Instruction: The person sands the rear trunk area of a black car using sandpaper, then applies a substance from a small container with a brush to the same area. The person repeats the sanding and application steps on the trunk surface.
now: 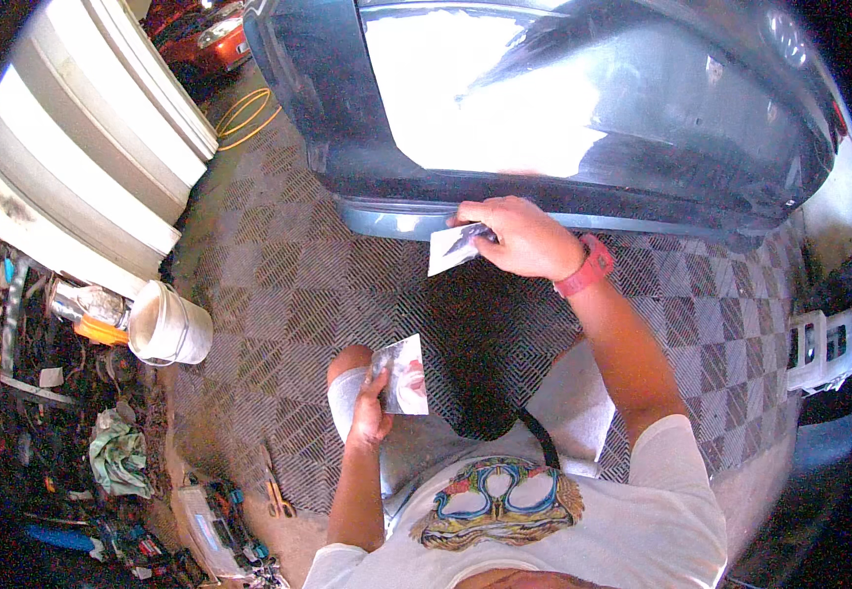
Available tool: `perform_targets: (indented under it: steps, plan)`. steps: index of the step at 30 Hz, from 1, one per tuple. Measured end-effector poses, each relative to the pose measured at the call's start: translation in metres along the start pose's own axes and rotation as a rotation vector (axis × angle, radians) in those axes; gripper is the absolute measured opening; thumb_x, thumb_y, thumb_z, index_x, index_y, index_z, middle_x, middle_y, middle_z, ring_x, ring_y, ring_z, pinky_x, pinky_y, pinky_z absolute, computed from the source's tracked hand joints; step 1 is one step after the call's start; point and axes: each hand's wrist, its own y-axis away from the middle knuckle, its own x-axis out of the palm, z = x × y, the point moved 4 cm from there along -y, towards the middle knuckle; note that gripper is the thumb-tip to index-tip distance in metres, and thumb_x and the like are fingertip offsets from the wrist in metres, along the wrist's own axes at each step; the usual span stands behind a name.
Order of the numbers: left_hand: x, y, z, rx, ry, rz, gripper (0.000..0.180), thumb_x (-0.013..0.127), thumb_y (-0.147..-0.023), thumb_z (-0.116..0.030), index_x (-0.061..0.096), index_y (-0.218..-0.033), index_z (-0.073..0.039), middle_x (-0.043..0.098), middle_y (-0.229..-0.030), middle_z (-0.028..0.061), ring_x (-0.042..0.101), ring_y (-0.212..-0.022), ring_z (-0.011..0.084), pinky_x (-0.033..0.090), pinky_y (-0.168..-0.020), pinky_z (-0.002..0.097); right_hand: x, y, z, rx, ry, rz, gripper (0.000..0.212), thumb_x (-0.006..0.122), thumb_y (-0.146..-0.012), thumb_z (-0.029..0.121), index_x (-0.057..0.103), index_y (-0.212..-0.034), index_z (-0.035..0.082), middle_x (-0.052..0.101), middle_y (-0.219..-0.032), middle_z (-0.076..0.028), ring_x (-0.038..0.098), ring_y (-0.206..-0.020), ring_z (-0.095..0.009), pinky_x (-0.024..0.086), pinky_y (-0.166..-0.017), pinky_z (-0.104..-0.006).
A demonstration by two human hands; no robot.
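My right hand (524,239), with a red band on its wrist, is closed on a small white card (446,253) that has a dark patch near the fingers. It is in front of the lower edge of a blue-grey car bumper (686,157); whether it touches the bumper I cannot tell. Lower and to the left, by my knee, my left hand (371,412) grips a larger white card (412,371) marked with grey and reddish patches. The thumb lies over its left side. A bright glare covers much of the bumper's face.
A white bucket (172,326) stands at the left beside pale ribbed panels (92,137). Scissors (277,499), a crumpled green cloth (118,453) and assorted tools lie at lower left. A yellow hose (242,118) curls near a red car (208,39). White plastic step (824,350) at right.
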Motion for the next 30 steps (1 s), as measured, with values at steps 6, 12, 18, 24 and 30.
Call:
perform_targets:
  steps: [6,12,18,24,30]
  plan:
    - [-0.012,-0.010,0.009,0.035,-0.017,0.009,0.042,0.054,-0.101,-0.028,0.052,-0.135,-0.003,0.068,-0.117,0.0086,0.068,-0.103,0.0217,0.058,-0.086,0.0372,0.012,0.037,-0.025,0.271,-0.505,-0.129,0.024,0.073,-0.085,0.013,0.066,-0.103,-0.002,0.070,-0.094,-0.009,0.065,-0.090,-0.013,0.051,-0.077,-0.0331]
    - [0.024,0.004,-0.007,0.031,0.057,0.075,0.043,0.059,-0.099,-0.027,0.052,-0.134,-0.002,0.068,-0.118,0.0096,0.069,-0.104,0.0235,0.056,-0.091,0.0371,0.079,0.126,-0.035,0.809,-1.417,-0.368,0.037,0.073,-0.092,0.016,0.061,-0.125,0.005,0.070,-0.110,-0.003,0.067,-0.097,-0.014,0.054,-0.089,-0.0322]
    - [0.057,-0.008,-0.012,-0.071,-0.113,0.283,0.045,0.061,-0.099,-0.020,0.048,-0.139,-0.004,0.067,-0.122,0.0108,0.068,-0.106,0.0224,0.056,-0.091,0.0373,0.146,0.189,-0.018,0.811,-1.401,0.069,0.042,0.077,-0.088,0.013,0.057,-0.125,0.006,0.067,-0.114,-0.003,0.067,-0.097,-0.018,0.054,-0.089,-0.0335]
    - [0.117,0.006,-0.046,0.184,-0.233,0.157,0.040,0.054,-0.104,-0.021,0.047,-0.140,-0.004,0.064,-0.125,0.0088,0.062,-0.113,0.0198,0.050,-0.100,0.0352,0.075,0.162,0.004,0.507,-0.481,0.001,0.030,0.069,-0.092,0.012,0.060,-0.119,0.005,0.066,-0.116,-0.015,0.065,-0.103,-0.027,0.052,-0.090,-0.0354]
    - [0.140,0.002,-0.027,0.348,-0.554,0.050,0.063,0.056,-0.103,-0.033,0.037,-0.152,0.001,0.054,-0.142,0.0144,0.047,-0.131,0.0241,0.033,-0.113,0.0337,0.087,0.127,0.077,0.142,0.318,-0.038,0.038,0.058,-0.089,0.017,0.064,-0.125,0.026,0.059,-0.130,-0.007,0.053,-0.125,-0.034,0.034,-0.107,-0.0612]
